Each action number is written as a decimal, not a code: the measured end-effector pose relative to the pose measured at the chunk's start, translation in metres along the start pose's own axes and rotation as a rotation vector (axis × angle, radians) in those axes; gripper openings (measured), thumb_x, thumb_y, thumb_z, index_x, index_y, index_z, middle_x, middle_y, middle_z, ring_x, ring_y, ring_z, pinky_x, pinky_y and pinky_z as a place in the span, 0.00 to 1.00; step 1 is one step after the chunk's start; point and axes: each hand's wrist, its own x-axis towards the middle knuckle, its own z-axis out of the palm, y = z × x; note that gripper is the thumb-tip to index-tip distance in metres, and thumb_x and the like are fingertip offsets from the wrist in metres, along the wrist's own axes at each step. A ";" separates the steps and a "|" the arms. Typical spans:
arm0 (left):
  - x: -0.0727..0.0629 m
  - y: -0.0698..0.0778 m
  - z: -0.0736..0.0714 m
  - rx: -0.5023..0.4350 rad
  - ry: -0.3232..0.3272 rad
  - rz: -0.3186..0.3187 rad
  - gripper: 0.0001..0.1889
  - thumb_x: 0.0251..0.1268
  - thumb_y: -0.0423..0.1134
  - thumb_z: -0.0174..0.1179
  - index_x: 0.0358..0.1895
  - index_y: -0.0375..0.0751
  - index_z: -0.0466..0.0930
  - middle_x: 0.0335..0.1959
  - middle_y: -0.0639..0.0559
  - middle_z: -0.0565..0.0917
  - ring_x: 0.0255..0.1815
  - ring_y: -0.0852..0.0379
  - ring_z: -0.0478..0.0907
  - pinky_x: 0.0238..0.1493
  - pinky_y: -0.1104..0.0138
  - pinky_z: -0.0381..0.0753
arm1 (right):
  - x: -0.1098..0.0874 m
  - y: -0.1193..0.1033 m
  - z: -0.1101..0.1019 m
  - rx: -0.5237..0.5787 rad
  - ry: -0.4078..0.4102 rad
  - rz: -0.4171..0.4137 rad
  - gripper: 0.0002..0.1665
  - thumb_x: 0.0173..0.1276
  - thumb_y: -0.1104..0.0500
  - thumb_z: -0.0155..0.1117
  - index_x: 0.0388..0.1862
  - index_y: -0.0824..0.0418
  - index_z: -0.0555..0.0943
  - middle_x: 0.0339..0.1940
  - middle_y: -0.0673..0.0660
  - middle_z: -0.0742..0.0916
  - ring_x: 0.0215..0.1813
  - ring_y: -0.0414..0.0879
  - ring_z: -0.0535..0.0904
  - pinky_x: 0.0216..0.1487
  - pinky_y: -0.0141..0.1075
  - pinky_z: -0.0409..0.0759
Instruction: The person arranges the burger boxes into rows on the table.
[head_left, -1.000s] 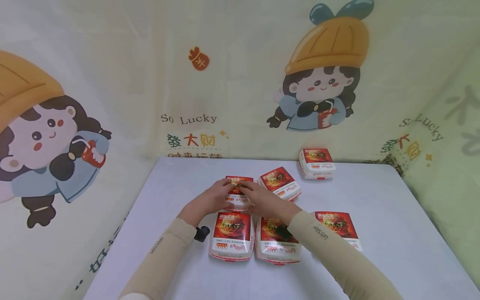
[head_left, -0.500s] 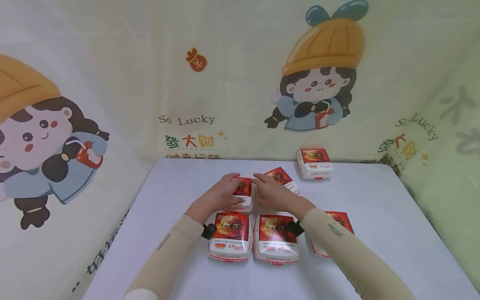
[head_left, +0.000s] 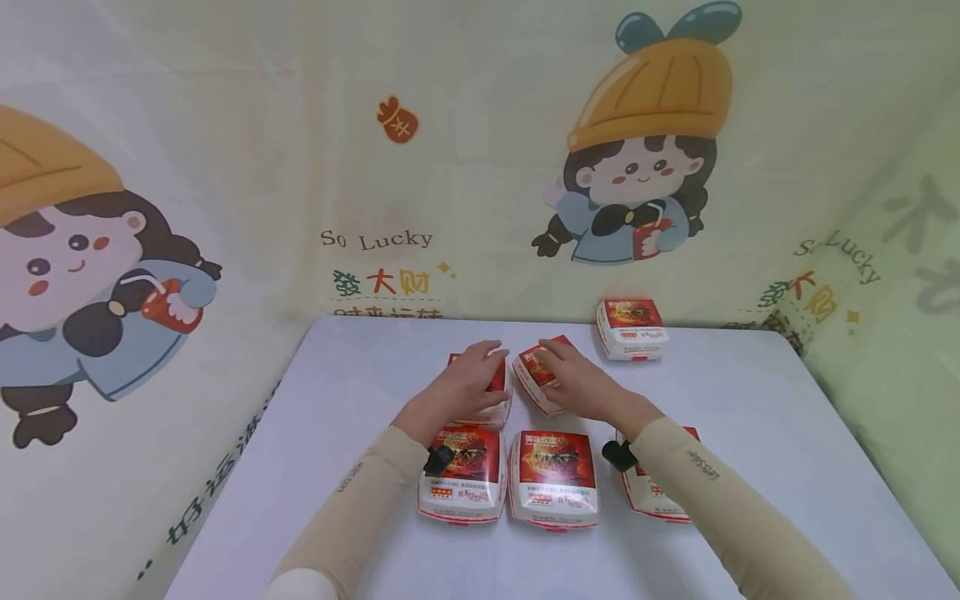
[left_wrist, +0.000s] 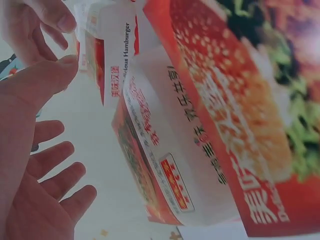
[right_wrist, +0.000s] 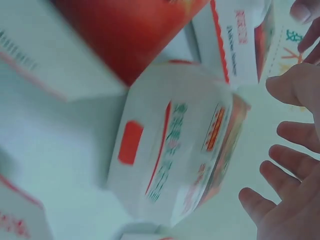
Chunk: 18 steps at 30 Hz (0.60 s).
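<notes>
My left hand [head_left: 467,385] is over the back-left burger box [head_left: 495,413], a white carton with a red lid and a burger picture. In the left wrist view its fingers [left_wrist: 65,182] are extended and apart, pinching nothing. The right hand [head_left: 581,385] hovers at an angled burger box [head_left: 529,377] just to the right, covering part of its lid. In the right wrist view this angled box [right_wrist: 165,150] shows its printed front, with the right hand's fingers [right_wrist: 287,177] spread beside it. A narrow gap separates the two back boxes.
Two burger boxes stand side by side in front, one left [head_left: 461,492] and one right [head_left: 555,483]. Another box [head_left: 652,496] lies partly under the right forearm. One more box [head_left: 632,329] sits at the table's [head_left: 360,367] back edge, against the printed backdrop [head_left: 495,167].
Both hands were on the back-left box. The right hand has left it and moved right to the angled box, while the left hand has shifted slightly right over the first box.
</notes>
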 end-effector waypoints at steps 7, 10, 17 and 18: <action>0.009 0.010 0.003 0.045 -0.011 0.005 0.42 0.64 0.53 0.66 0.77 0.42 0.58 0.78 0.45 0.60 0.79 0.48 0.57 0.75 0.56 0.66 | -0.009 0.025 0.001 -0.005 0.003 0.023 0.40 0.67 0.57 0.68 0.75 0.64 0.64 0.77 0.64 0.65 0.76 0.62 0.62 0.71 0.56 0.69; 0.012 0.015 0.004 0.042 -0.013 0.014 0.43 0.65 0.53 0.65 0.78 0.41 0.56 0.78 0.45 0.59 0.79 0.48 0.56 0.76 0.56 0.65 | -0.012 0.033 0.001 -0.023 0.032 0.018 0.41 0.66 0.58 0.69 0.75 0.64 0.64 0.77 0.64 0.66 0.76 0.62 0.62 0.71 0.57 0.70; 0.020 0.026 0.007 0.021 -0.021 0.004 0.43 0.66 0.54 0.64 0.79 0.44 0.53 0.79 0.47 0.58 0.80 0.49 0.54 0.76 0.56 0.64 | -0.019 0.041 -0.005 -0.033 0.027 0.035 0.43 0.66 0.61 0.69 0.76 0.64 0.62 0.78 0.64 0.64 0.76 0.63 0.62 0.70 0.57 0.71; 0.020 0.028 0.007 0.018 -0.020 0.003 0.43 0.66 0.54 0.64 0.79 0.44 0.53 0.79 0.47 0.57 0.80 0.49 0.54 0.76 0.56 0.64 | -0.020 0.042 -0.006 -0.036 0.020 0.040 0.43 0.65 0.61 0.68 0.76 0.64 0.61 0.78 0.65 0.63 0.76 0.63 0.62 0.70 0.57 0.71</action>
